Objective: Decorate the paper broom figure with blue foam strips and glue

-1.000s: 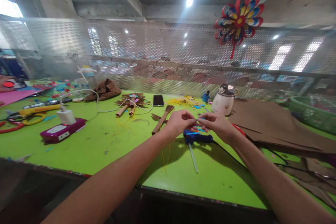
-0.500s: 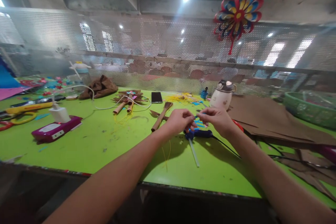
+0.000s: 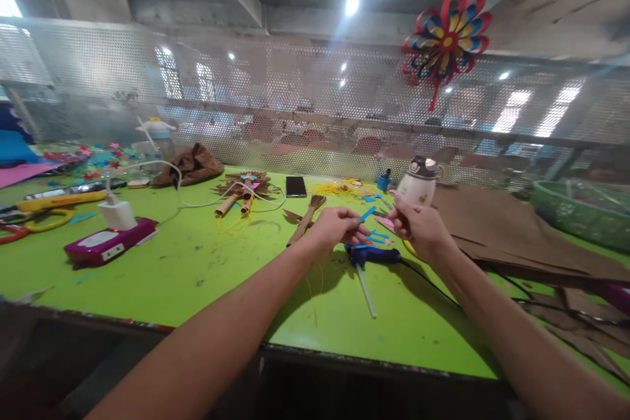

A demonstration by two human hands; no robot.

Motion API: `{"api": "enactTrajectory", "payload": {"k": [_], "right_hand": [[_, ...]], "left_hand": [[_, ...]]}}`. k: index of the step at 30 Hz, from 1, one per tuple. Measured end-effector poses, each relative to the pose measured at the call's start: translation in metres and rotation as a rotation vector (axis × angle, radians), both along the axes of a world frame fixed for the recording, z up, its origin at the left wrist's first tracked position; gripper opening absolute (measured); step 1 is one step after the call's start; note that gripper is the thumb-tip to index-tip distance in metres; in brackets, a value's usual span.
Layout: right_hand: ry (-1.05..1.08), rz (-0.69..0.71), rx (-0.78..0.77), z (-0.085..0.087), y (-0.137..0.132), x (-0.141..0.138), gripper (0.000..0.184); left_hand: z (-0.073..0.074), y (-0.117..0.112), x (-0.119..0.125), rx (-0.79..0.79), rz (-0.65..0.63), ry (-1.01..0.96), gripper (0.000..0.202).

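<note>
1. While the left hand (image 3: 337,228) hovered just above the glue gun (image 3: 373,254), its thumb and forefinger were clamped on one end of a thin blue paper strip (image 3: 367,213). The strip's free end poked up over the gun.
2. Right hand (image 3: 422,231) sat just right of the gun, apart from the strip. Its fingertips were pinched together, but I couldn't tell if anything was between them.
3. My read: the strip was mid-handling, up in the air, with the gun lying untouched on the green table (image 3: 197,262).
4. Any next move with it would call for a light pinch, since that strip looked flimsy.
5. Further out: blue scraps (image 3: 375,236) right beside the gun, a clear glue stick (image 3: 367,289) nearer the person than the gun, a white cup (image 3: 416,189) behind it, and brown paper sheets (image 3: 492,223) off to its right.
</note>
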State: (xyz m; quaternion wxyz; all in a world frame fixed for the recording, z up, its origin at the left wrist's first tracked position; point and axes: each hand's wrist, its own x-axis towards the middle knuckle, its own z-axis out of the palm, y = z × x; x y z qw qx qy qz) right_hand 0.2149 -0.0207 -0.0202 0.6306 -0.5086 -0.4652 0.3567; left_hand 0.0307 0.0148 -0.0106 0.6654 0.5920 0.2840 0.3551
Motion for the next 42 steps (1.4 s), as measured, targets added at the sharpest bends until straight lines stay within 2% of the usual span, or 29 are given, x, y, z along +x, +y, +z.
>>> {"api": "enactTrajectory", "payload": {"k": [4,7,11,17,24,27,33,36,42], "right_hand": [[-0.127,-0.014,0.019,0.000,-0.003,-0.017,0.043],[-0.203,0.054,0.040,0.002,-0.007,-0.026,0.034],[-0.255,0.125,0.042,0.003,-0.012,-0.029,0.031],[-0.106,0.093,0.066,-0.001,-0.009,-0.023,0.026],[0.073,-0.087,0.136,0.008,-0.003,0.000,0.030],[0.067,-0.074,0.111,0.008,-0.003,-0.001,0.033],[-0.067,0.050,0.052,0.001,-0.007,-0.025,0.031],[-0.088,0.010,0.083,0.001,-0.008,-0.027,0.030],[-0.002,-0.124,0.116,0.004,0.000,-0.004,0.036]], "left_hand": [[0.000,-0.002,0.000,-0.046,-0.026,-0.047,0.010],[0.002,-0.006,0.000,-0.045,-0.054,-0.039,0.008],[0.002,-0.009,0.002,-0.040,-0.089,-0.024,0.008],[-0.002,-0.007,0.003,-0.001,-0.107,0.014,0.010],[0.001,-0.009,0.002,0.011,-0.064,-0.006,0.012],[0.000,-0.008,0.001,0.009,-0.047,-0.011,0.012],[-0.004,-0.007,0.003,0.005,-0.097,-0.002,0.011],[-0.004,-0.007,0.003,0.012,-0.127,-0.001,0.012],[-0.004,-0.006,0.002,0.003,-0.133,-0.006,0.013]]}}
